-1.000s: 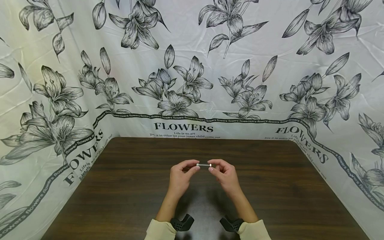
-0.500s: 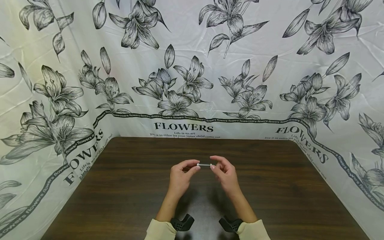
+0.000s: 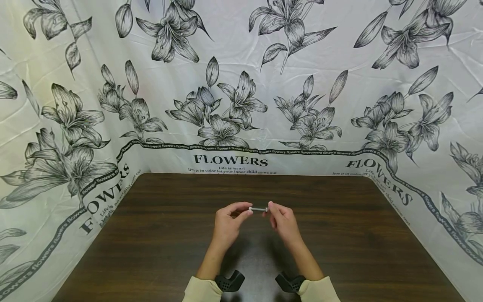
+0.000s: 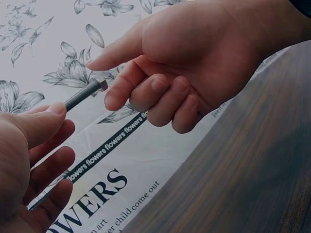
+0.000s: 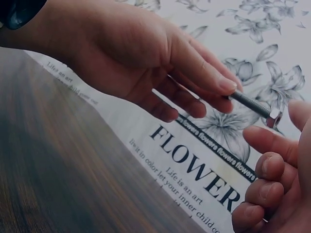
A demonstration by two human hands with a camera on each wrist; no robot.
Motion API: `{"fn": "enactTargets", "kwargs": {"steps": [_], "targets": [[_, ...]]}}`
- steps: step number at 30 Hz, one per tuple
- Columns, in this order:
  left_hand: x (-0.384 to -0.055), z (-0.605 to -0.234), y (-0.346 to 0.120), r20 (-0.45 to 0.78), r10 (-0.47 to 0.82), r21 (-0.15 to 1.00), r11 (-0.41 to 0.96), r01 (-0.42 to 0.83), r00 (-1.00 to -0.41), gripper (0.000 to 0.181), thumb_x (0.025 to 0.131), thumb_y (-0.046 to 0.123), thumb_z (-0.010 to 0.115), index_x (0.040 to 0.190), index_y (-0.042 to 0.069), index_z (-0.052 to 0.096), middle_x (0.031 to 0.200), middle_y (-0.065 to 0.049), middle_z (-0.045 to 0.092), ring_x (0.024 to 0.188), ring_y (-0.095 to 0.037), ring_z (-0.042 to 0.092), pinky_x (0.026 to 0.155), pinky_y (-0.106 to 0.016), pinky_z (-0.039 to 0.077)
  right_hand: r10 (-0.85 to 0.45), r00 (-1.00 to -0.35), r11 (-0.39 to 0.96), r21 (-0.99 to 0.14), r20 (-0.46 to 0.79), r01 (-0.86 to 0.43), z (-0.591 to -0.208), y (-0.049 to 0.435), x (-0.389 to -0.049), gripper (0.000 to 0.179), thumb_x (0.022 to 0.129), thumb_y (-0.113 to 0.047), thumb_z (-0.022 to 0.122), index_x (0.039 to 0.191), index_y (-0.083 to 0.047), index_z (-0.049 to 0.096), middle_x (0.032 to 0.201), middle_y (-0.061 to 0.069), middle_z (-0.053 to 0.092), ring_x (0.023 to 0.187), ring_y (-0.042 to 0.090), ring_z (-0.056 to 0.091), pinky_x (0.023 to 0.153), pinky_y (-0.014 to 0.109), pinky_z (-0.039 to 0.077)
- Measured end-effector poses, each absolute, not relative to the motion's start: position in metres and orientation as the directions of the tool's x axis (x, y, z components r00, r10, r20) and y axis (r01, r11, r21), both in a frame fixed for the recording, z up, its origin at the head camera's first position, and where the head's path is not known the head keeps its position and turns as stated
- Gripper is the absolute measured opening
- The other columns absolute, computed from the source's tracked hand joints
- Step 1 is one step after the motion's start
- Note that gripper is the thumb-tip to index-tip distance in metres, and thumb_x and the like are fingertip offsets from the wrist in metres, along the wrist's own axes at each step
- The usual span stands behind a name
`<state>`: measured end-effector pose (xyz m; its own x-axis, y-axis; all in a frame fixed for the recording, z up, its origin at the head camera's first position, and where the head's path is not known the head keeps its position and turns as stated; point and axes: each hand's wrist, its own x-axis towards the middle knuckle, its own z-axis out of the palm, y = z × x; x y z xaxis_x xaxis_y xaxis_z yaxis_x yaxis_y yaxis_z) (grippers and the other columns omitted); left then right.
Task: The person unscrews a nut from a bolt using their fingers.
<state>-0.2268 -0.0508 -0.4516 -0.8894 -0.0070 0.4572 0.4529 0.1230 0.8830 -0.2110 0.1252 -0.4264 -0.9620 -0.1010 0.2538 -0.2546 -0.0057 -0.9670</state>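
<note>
My left hand (image 3: 226,222) pinches one end of a grey threaded bolt (image 3: 258,209) between thumb and fingertips, holding it above the table. In the right wrist view, the bolt (image 5: 250,103) points toward my right hand (image 5: 286,179). A hexagonal piece sits at its far end; whether head or nut, I cannot tell. The right thumb and index finger stand apart on either side of that end, with gaps visible in both wrist views. The other right fingers are curled in the left wrist view, where the right hand (image 4: 194,58) faces the bolt (image 4: 85,94).
Below the hands lies a dark wood-grain table (image 3: 170,251). A white cloth (image 3: 241,126) printed with lilies and lettering hangs around its back and sides. Each wrist wears a black mount, the left mount (image 3: 230,281) and the right mount (image 3: 289,282), near pale sleeves.
The right fingers touched the hexagonal end a second ago, then spread off it, and now stand shifted around it. The left hand keeps its pinch on the bolt, almost unmoved.
</note>
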Motion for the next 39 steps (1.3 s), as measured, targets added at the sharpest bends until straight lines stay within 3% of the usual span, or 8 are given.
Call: {"fn": "enactTargets", "kwargs": {"steps": [8, 14, 18, 22, 26, 32, 39], "targets": [[-0.208, -0.423, -0.049, 0.481, 0.013, 0.864, 0.163, 0.476, -0.877, 0.015, 0.081, 0.0, 0.076, 0.095, -0.001, 0.074, 0.089, -0.013, 0.072, 0.073, -0.019, 0.063, 0.066, -0.029, 0.052, -0.108, -0.982, -0.031, -0.987, 0.157, -0.155, -0.423, 0.126, -0.209, 0.039, 0.102, -0.013, 0.05, 0.076, 0.015, 0.06, 0.05, 0.001, 0.039, 0.044, 0.007, 0.032, 0.043, 0.02, 0.026], [-0.206, -0.42, -0.05, 0.489, 0.006, 0.86, 0.163, 0.484, -0.872, 0.014, 0.081, 0.0, 0.076, 0.095, -0.002, 0.074, 0.088, -0.012, 0.072, 0.072, -0.018, 0.063, 0.065, -0.029, 0.052, -0.13, -0.976, -0.05, -0.984, 0.173, -0.168, -0.43, 0.13, -0.214, 0.029, 0.1, -0.008, 0.053, 0.084, 0.016, 0.06, 0.051, 0.001, 0.039, 0.043, 0.007, 0.033, 0.043, 0.02, 0.027], [-0.206, -0.419, -0.05, 0.488, 0.004, 0.862, 0.159, 0.482, -0.873, 0.015, 0.081, -0.002, 0.075, 0.096, -0.004, 0.073, 0.087, -0.012, 0.072, 0.072, -0.02, 0.063, 0.065, -0.03, 0.052, -0.141, -0.972, -0.091, -0.981, 0.186, -0.174, -0.444, 0.134, -0.224, 0.022, 0.099, -0.005, 0.055, 0.085, 0.009, 0.063, 0.052, 0.002, 0.039, 0.043, 0.009, 0.034, 0.043, 0.021, 0.028], [-0.207, -0.42, -0.05, 0.479, 0.001, 0.867, 0.159, 0.473, -0.878, 0.015, 0.082, 0.001, 0.076, 0.096, -0.002, 0.074, 0.088, -0.012, 0.072, 0.073, -0.023, 0.063, 0.066, -0.034, 0.052, -0.145, -0.966, -0.122, -0.973, 0.215, -0.198, -0.449, 0.135, -0.226, 0.014, 0.096, -0.004, 0.059, 0.089, 0.006, 0.064, 0.054, 0.0, 0.04, 0.044, 0.009, 0.034, 0.043, 0.021, 0.028], [-0.215, -0.431, -0.05, 0.477, -0.003, 0.868, 0.155, 0.471, -0.879, 0.015, 0.082, 0.002, 0.076, 0.096, 0.0, 0.074, 0.088, -0.011, 0.072, 0.073, -0.026, 0.063, 0.065, -0.037, 0.052, -0.144, -0.954, -0.136, -0.96, 0.262, -0.244, -0.449, 0.136, -0.226, 0.019, 0.094, -0.004, 0.063, 0.097, 0.015, 0.061, 0.057, -0.002, 0.043, 0.045, 0.007, 0.035, 0.043, 0.021, 0.029], [-0.227, -0.45, -0.052, 0.465, -0.009, 0.878, 0.134, 0.459, -0.885, 0.016, 0.081, 0.002, 0.077, 0.097, 0.007, 0.076, 0.088, -0.006, 0.073, 0.071, -0.021, 0.062, 0.063, -0.028, 0.051, -0.148, -0.926, -0.14, -0.935, 0.346, -0.327, -0.449, 0.137, -0.225, 0.021, 0.09, -0.001, 0.066, 0.102, 0.016, 0.061, 0.058, -0.003, 0.043, 0.045, 0.006, 0.035, 0.042, 0.022, 0.026], [-0.228, -0.452, -0.054, 0.478, -0.007, 0.874, 0.104, 0.475, -0.878, 0.016, 0.081, 0.005, 0.078, 0.097, 0.009, 0.076, 0.088, 0.0, 0.072, 0.072, -0.029, 0.062, 0.062, -0.027, 0.051, -0.164, -0.905, -0.131, -0.918, 0.393, -0.375, -0.448, 0.137, -0.226, 0.023, 0.087, 0.006, 0.067, 0.105, 0.018, 0.059, 0.057, -0.003, 0.04, 0.045, 0.008, 0.033, 0.04, 0.026, 0.024]]}}
